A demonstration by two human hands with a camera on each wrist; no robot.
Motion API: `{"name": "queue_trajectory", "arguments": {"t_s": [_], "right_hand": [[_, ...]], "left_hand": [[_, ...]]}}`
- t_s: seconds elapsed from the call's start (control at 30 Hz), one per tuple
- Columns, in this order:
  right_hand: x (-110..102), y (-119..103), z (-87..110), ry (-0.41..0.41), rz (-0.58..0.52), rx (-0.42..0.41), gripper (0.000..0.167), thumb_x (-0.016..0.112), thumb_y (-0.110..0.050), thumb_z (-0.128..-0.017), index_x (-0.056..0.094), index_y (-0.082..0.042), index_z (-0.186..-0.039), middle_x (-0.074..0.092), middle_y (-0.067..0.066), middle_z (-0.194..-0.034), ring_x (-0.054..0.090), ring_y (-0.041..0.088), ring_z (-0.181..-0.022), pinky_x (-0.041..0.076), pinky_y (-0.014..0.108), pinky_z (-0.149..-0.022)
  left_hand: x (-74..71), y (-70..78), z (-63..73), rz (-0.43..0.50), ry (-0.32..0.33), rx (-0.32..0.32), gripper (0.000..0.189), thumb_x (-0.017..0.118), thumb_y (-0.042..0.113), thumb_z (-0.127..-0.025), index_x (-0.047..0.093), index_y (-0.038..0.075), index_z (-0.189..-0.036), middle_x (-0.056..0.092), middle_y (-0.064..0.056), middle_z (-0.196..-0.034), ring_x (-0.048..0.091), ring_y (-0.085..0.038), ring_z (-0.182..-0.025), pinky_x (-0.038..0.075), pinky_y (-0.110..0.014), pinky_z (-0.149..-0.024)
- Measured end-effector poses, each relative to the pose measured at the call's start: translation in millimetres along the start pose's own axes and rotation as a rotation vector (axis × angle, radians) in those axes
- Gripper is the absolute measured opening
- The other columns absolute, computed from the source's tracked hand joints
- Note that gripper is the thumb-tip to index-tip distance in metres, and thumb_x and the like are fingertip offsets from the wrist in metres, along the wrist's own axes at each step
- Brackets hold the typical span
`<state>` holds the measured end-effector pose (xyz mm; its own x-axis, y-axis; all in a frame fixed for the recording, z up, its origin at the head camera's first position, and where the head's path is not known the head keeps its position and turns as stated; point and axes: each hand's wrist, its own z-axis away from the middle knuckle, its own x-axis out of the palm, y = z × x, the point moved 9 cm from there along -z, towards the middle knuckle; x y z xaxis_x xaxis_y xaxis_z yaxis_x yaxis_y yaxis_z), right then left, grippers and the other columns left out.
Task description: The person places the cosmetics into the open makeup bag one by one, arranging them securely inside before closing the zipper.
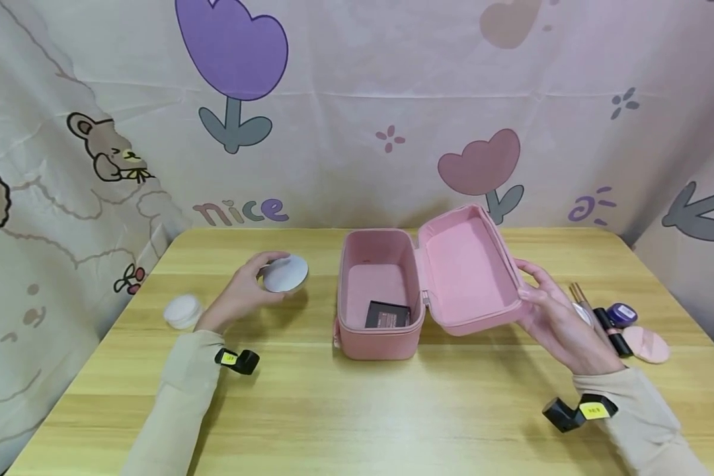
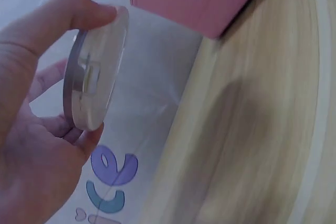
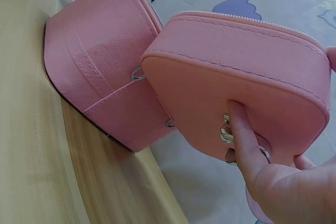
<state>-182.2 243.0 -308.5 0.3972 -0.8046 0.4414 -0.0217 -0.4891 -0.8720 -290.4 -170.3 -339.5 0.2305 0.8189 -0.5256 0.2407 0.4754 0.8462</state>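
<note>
In the head view my left hand [image 1: 238, 295] holds a round, flat compact [image 1: 285, 274] above the table, left of a pink makeup case [image 1: 379, 346]. The left wrist view shows thumb and fingers gripping the compact [image 2: 98, 77] by its edges, its small clasp visible. A dark rectangular palette [image 1: 387, 315] lies inside the case at the near end. The case's lid [image 1: 470, 264] is swung out to the right. My right hand [image 1: 562, 330] grips the lid's outer edge; in the right wrist view a finger presses its outside [image 3: 205, 87] beside a metal fitting.
A round white container [image 1: 182, 311] stands left of my left forearm. Right of my right hand lie a purple-lidded jar [image 1: 623, 314], a black tube [image 1: 616, 336], a slim brown stick [image 1: 580, 294] and a pink puff [image 1: 648, 345]. A patterned cloth [image 1: 345, 158] hangs behind the table.
</note>
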Motion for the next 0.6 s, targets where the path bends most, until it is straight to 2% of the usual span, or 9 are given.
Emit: {"name": "queue_trajectory", "arguments": {"t_s": [0.1, 0.23, 0.4, 0.6], "right_hand": [[-1, 2, 0.2, 0.009, 0.004, 0.013, 0.044, 0.032, 0.004, -0.099, 0.035, -0.014, -0.139, 0.038, 0.008, -0.138, 0.055, 0.017, -0.116, 0.045, 0.031, -0.095], [-1, 2, 0.3, 0.018, 0.022, 0.031, 0.044, 0.032, 0.002, -0.1, 0.031, -0.014, -0.14, 0.036, 0.007, -0.14, 0.054, 0.018, -0.117, 0.045, 0.032, -0.095], [-3, 2, 0.4, 0.028, 0.033, 0.038, 0.043, 0.032, 0.001, -0.1, 0.031, -0.014, -0.14, 0.034, 0.007, -0.14, 0.053, 0.018, -0.117, 0.045, 0.032, -0.095], [-2, 2, -0.1, 0.018, 0.03, 0.031, 0.043, 0.032, 0.001, -0.1, 0.031, -0.014, -0.141, 0.034, 0.008, -0.141, 0.053, 0.018, -0.118, 0.045, 0.032, -0.096]], "left_hand": [[1.3, 5.6, 2.5, 0.062, 0.012, 0.013, 0.076, 0.085, 0.011, -0.071, 0.048, 0.005, -0.138, 0.043, -0.016, -0.143, 0.041, -0.041, -0.127, 0.036, -0.051, -0.1], [2.1, 15.6, 6.0, 0.114, 0.023, 0.033, 0.076, 0.086, 0.008, -0.069, 0.05, 0.003, -0.136, 0.046, -0.015, -0.14, 0.043, -0.038, -0.127, 0.034, -0.05, -0.101], [5.4, 28.5, 9.6, 0.086, 0.008, 0.064, 0.073, 0.086, 0.006, -0.067, 0.054, 0.003, -0.132, 0.048, -0.015, -0.139, 0.042, -0.035, -0.128, 0.031, -0.048, -0.106], [12.9, 45.4, 12.5, 0.011, -0.011, 0.156, 0.066, 0.086, 0.001, -0.065, 0.058, -0.001, -0.125, 0.049, -0.017, -0.137, 0.039, -0.034, -0.131, 0.027, -0.047, -0.11]]}}
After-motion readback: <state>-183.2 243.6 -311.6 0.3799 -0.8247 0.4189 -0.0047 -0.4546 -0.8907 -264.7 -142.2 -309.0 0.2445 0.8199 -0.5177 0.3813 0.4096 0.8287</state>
